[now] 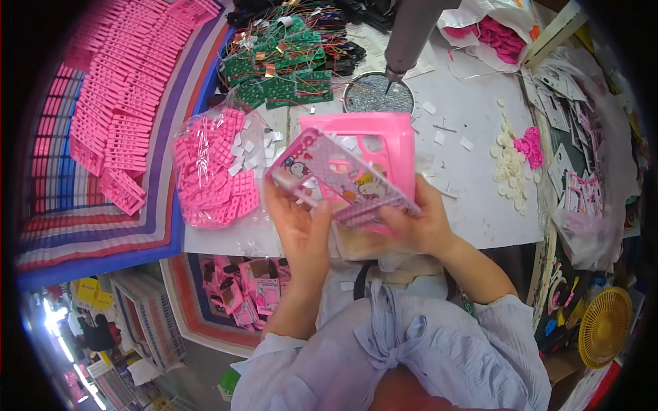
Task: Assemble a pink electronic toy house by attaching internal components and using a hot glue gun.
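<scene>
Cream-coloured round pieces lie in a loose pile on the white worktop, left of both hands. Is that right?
The side is wrong: the head view shows the cream-coloured round pieces in a loose pile on the white worktop, right of both the left hand and right hand.

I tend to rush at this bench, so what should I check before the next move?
1. Printed panel supported: ok, left hand and right hand hold opposite ends.
2. Panel aligned with pink casing: not ok, it sits askew.
3. Powered screwdriver clear of both hands: ok, above the screw dish.
4. Screwdriver tip clear of the screws: cannot tell.
5. Green circuit boards clear of the panel: ok, apart.
</scene>
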Demonstrator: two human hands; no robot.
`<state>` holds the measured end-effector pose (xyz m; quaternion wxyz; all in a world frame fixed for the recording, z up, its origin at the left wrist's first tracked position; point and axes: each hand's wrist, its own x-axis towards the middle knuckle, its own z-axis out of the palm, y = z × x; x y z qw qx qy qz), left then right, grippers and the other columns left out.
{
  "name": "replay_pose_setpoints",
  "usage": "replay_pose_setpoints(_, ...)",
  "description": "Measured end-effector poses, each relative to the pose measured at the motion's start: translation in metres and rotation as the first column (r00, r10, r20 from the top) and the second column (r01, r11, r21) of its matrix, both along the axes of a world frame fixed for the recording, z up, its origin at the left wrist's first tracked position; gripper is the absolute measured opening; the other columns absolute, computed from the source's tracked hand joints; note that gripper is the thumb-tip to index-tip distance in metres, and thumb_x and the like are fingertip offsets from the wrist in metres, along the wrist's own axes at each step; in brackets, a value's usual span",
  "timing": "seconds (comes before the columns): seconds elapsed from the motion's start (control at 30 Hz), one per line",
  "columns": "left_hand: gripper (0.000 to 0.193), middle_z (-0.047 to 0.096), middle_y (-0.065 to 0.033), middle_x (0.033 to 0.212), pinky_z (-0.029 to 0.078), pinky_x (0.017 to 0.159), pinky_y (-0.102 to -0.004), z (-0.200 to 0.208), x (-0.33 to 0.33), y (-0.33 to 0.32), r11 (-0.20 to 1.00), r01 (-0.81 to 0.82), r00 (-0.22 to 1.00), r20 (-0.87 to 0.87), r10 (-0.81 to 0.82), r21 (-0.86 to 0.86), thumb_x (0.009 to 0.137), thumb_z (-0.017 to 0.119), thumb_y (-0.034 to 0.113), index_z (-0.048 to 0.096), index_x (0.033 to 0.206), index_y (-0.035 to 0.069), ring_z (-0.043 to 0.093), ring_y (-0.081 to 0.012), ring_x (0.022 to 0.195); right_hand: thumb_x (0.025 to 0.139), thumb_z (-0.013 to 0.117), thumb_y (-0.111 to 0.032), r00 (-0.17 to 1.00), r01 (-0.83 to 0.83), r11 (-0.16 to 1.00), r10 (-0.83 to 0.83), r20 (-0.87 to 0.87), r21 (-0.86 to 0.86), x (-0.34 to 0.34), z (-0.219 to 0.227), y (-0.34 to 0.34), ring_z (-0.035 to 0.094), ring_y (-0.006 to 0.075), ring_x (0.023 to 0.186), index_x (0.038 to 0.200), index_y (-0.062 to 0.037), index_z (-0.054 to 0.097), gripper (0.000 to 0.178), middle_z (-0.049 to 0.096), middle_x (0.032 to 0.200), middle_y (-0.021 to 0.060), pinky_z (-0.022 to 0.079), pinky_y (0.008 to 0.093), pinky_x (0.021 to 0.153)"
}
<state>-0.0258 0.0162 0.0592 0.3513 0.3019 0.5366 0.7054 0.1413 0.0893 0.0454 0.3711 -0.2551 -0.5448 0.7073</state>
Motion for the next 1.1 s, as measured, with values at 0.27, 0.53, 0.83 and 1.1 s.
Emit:
replay_pose_setpoints(0.27,0.121,0.036,-0.0077,0.138,0.046,0.074,-0.027,0.032,-0.019,0.008,0.991,-0.088,0.985,-0.139,0.102,0.102,0.07,0.083,0.001,0.003,0.161,0.005,0.042,-0.0124,0.088,0.092,0.073,-0.026,0.997,-0.081,0.996,0.081,-0.019,-0.041,0.009,-0.005,0.005,0.061,0.0155,0.108,0.143,-0.0024,0.047,0.061,0.063,0.124,0.0094,0.049,0.0328,0.095)
replay_pose_setpoints(0.53,0.12,0.028,-0.0148,0.152,0.047,0.106,-0.0423,0.001,-0.004,0.013,0.963,0.206,0.966,-0.121,-0.228,-0.174,0.075,0.086,0.006,0.002,0.161,0.007,0.045,-0.0308,0.135,0.094,0.07,-0.031,0.994,-0.029,0.998,0.035,-0.106,0.059,0.0,0.008,0.003,0.055,0.0194,0.12,0.151,0.0015,0.033,0.075,0.056,0.134,0.0124,0.044,0.034,0.103)
replay_pose_setpoints(0.83,0.116,0.025,-0.0165,0.155,0.047,0.103,-0.0396,-0.009,-0.008,0.005,0.968,0.176,0.956,-0.203,-0.212,-0.178,0.079,0.082,0.005,0.001,0.162,0.007,0.046,-0.0263,0.131,0.091,0.074,-0.032,0.998,-0.053,0.984,0.056,-0.01,0.168,0.001,0.002,0.004,0.058,0.0198,0.117,0.149,0.0013,0.035,0.077,0.059,0.131,0.0142,0.046,0.0342,0.098)
replay_pose_setpoints(1.1,0.115,0.034,-0.0166,0.149,0.048,0.098,-0.0328,-0.009,-0.003,0.012,0.971,0.208,0.977,-0.028,-0.212,-0.115,0.079,0.082,0.009,0.001,0.161,0.004,0.045,-0.0238,0.131,0.086,0.077,-0.027,0.984,-0.148,0.957,0.117,0.136,0.25,0.006,0.015,0.009,0.057,0.0252,0.121,0.15,0.0006,0.034,0.082,0.057,0.134,0.0174,0.045,0.0366,0.101)
